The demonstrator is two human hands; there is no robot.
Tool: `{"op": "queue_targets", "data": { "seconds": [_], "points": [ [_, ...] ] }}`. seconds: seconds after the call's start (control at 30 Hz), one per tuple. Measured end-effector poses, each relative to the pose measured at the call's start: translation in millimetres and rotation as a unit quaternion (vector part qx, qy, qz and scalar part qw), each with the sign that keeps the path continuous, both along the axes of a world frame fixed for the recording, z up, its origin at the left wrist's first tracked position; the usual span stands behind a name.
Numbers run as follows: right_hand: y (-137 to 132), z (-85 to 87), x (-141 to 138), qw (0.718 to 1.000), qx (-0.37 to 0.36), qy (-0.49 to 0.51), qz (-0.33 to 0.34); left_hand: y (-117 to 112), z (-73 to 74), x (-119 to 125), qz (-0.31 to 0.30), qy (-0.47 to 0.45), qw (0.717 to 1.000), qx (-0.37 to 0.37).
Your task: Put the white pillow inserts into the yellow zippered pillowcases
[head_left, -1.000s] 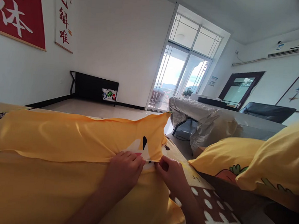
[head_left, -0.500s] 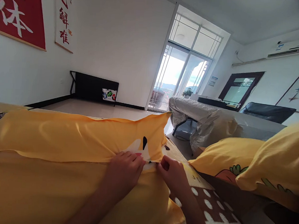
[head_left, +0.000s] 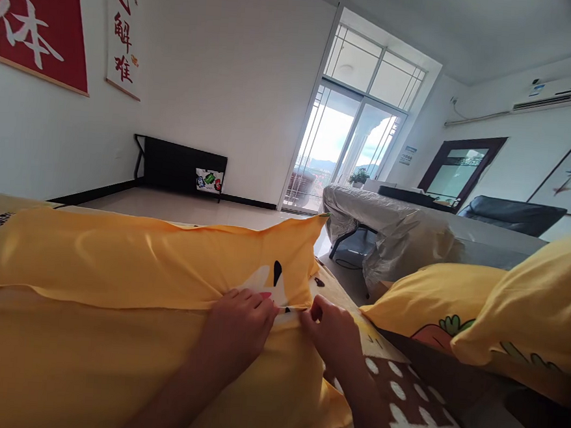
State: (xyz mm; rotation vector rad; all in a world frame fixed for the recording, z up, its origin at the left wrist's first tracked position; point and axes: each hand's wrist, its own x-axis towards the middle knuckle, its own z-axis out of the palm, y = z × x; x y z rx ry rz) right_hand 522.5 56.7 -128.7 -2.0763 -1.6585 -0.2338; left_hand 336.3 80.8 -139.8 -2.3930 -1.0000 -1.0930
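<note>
A yellow pillowcase point(head_left: 116, 254) with a white-and-black cartoon print lies across the surface in front of me, a long fold or seam running along its middle. My left hand point(head_left: 245, 322) is closed on that edge beside the print, fingers bunching the cloth. Just to its right, my right hand point(head_left: 330, 331) pinches the same edge near the pillowcase's right end. A short stretch of the edge shows between the two hands. What lies under the fingertips is hidden.
Beneath is a brown-and-cream patterned blanket point(head_left: 400, 385). Yellow pillows point(head_left: 436, 290) with carrot prints are at the right. Behind stand a plastic-covered table point(head_left: 393, 212), a black chair point(head_left: 510, 213) and a black panel point(head_left: 171, 167) by the wall.
My right hand has shifted very slightly along the edge. Both hands keep their hold, and the pillowcase lies almost the same.
</note>
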Motion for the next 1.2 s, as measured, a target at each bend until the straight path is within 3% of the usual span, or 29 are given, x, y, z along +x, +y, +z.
{"op": "queue_targets", "data": {
  "seconds": [0.1, 0.2, 0.7, 0.93, 1.2],
  "points": [
    [-2.1, 3.1, 12.7, 0.995, -0.022, 0.042, 0.087, -0.8, 2.1, -0.7, -0.003, -0.005, 1.000, -0.003],
    [-6.5, 7.2, 22.4, 0.990, -0.047, 0.072, 0.115, -1.3, 3.3, -0.5, -0.004, -0.010, 1.000, 0.000],
    [-4.4, 1.8, 7.5, 0.996, -0.058, 0.044, 0.058, -0.9, 3.2, 0.1, -0.004, -0.013, 1.000, 0.002],
    [-1.6, -1.6, 2.1, 0.999, -0.042, -0.020, -0.011, -0.2, 1.7, 0.4, -0.002, -0.004, 1.000, -0.009],
    [3.8, -4.1, -0.9, 0.999, -0.036, 0.009, -0.019, -0.9, 0.5, 1.0, -0.005, -0.007, 1.000, 0.012]
  ]
}}
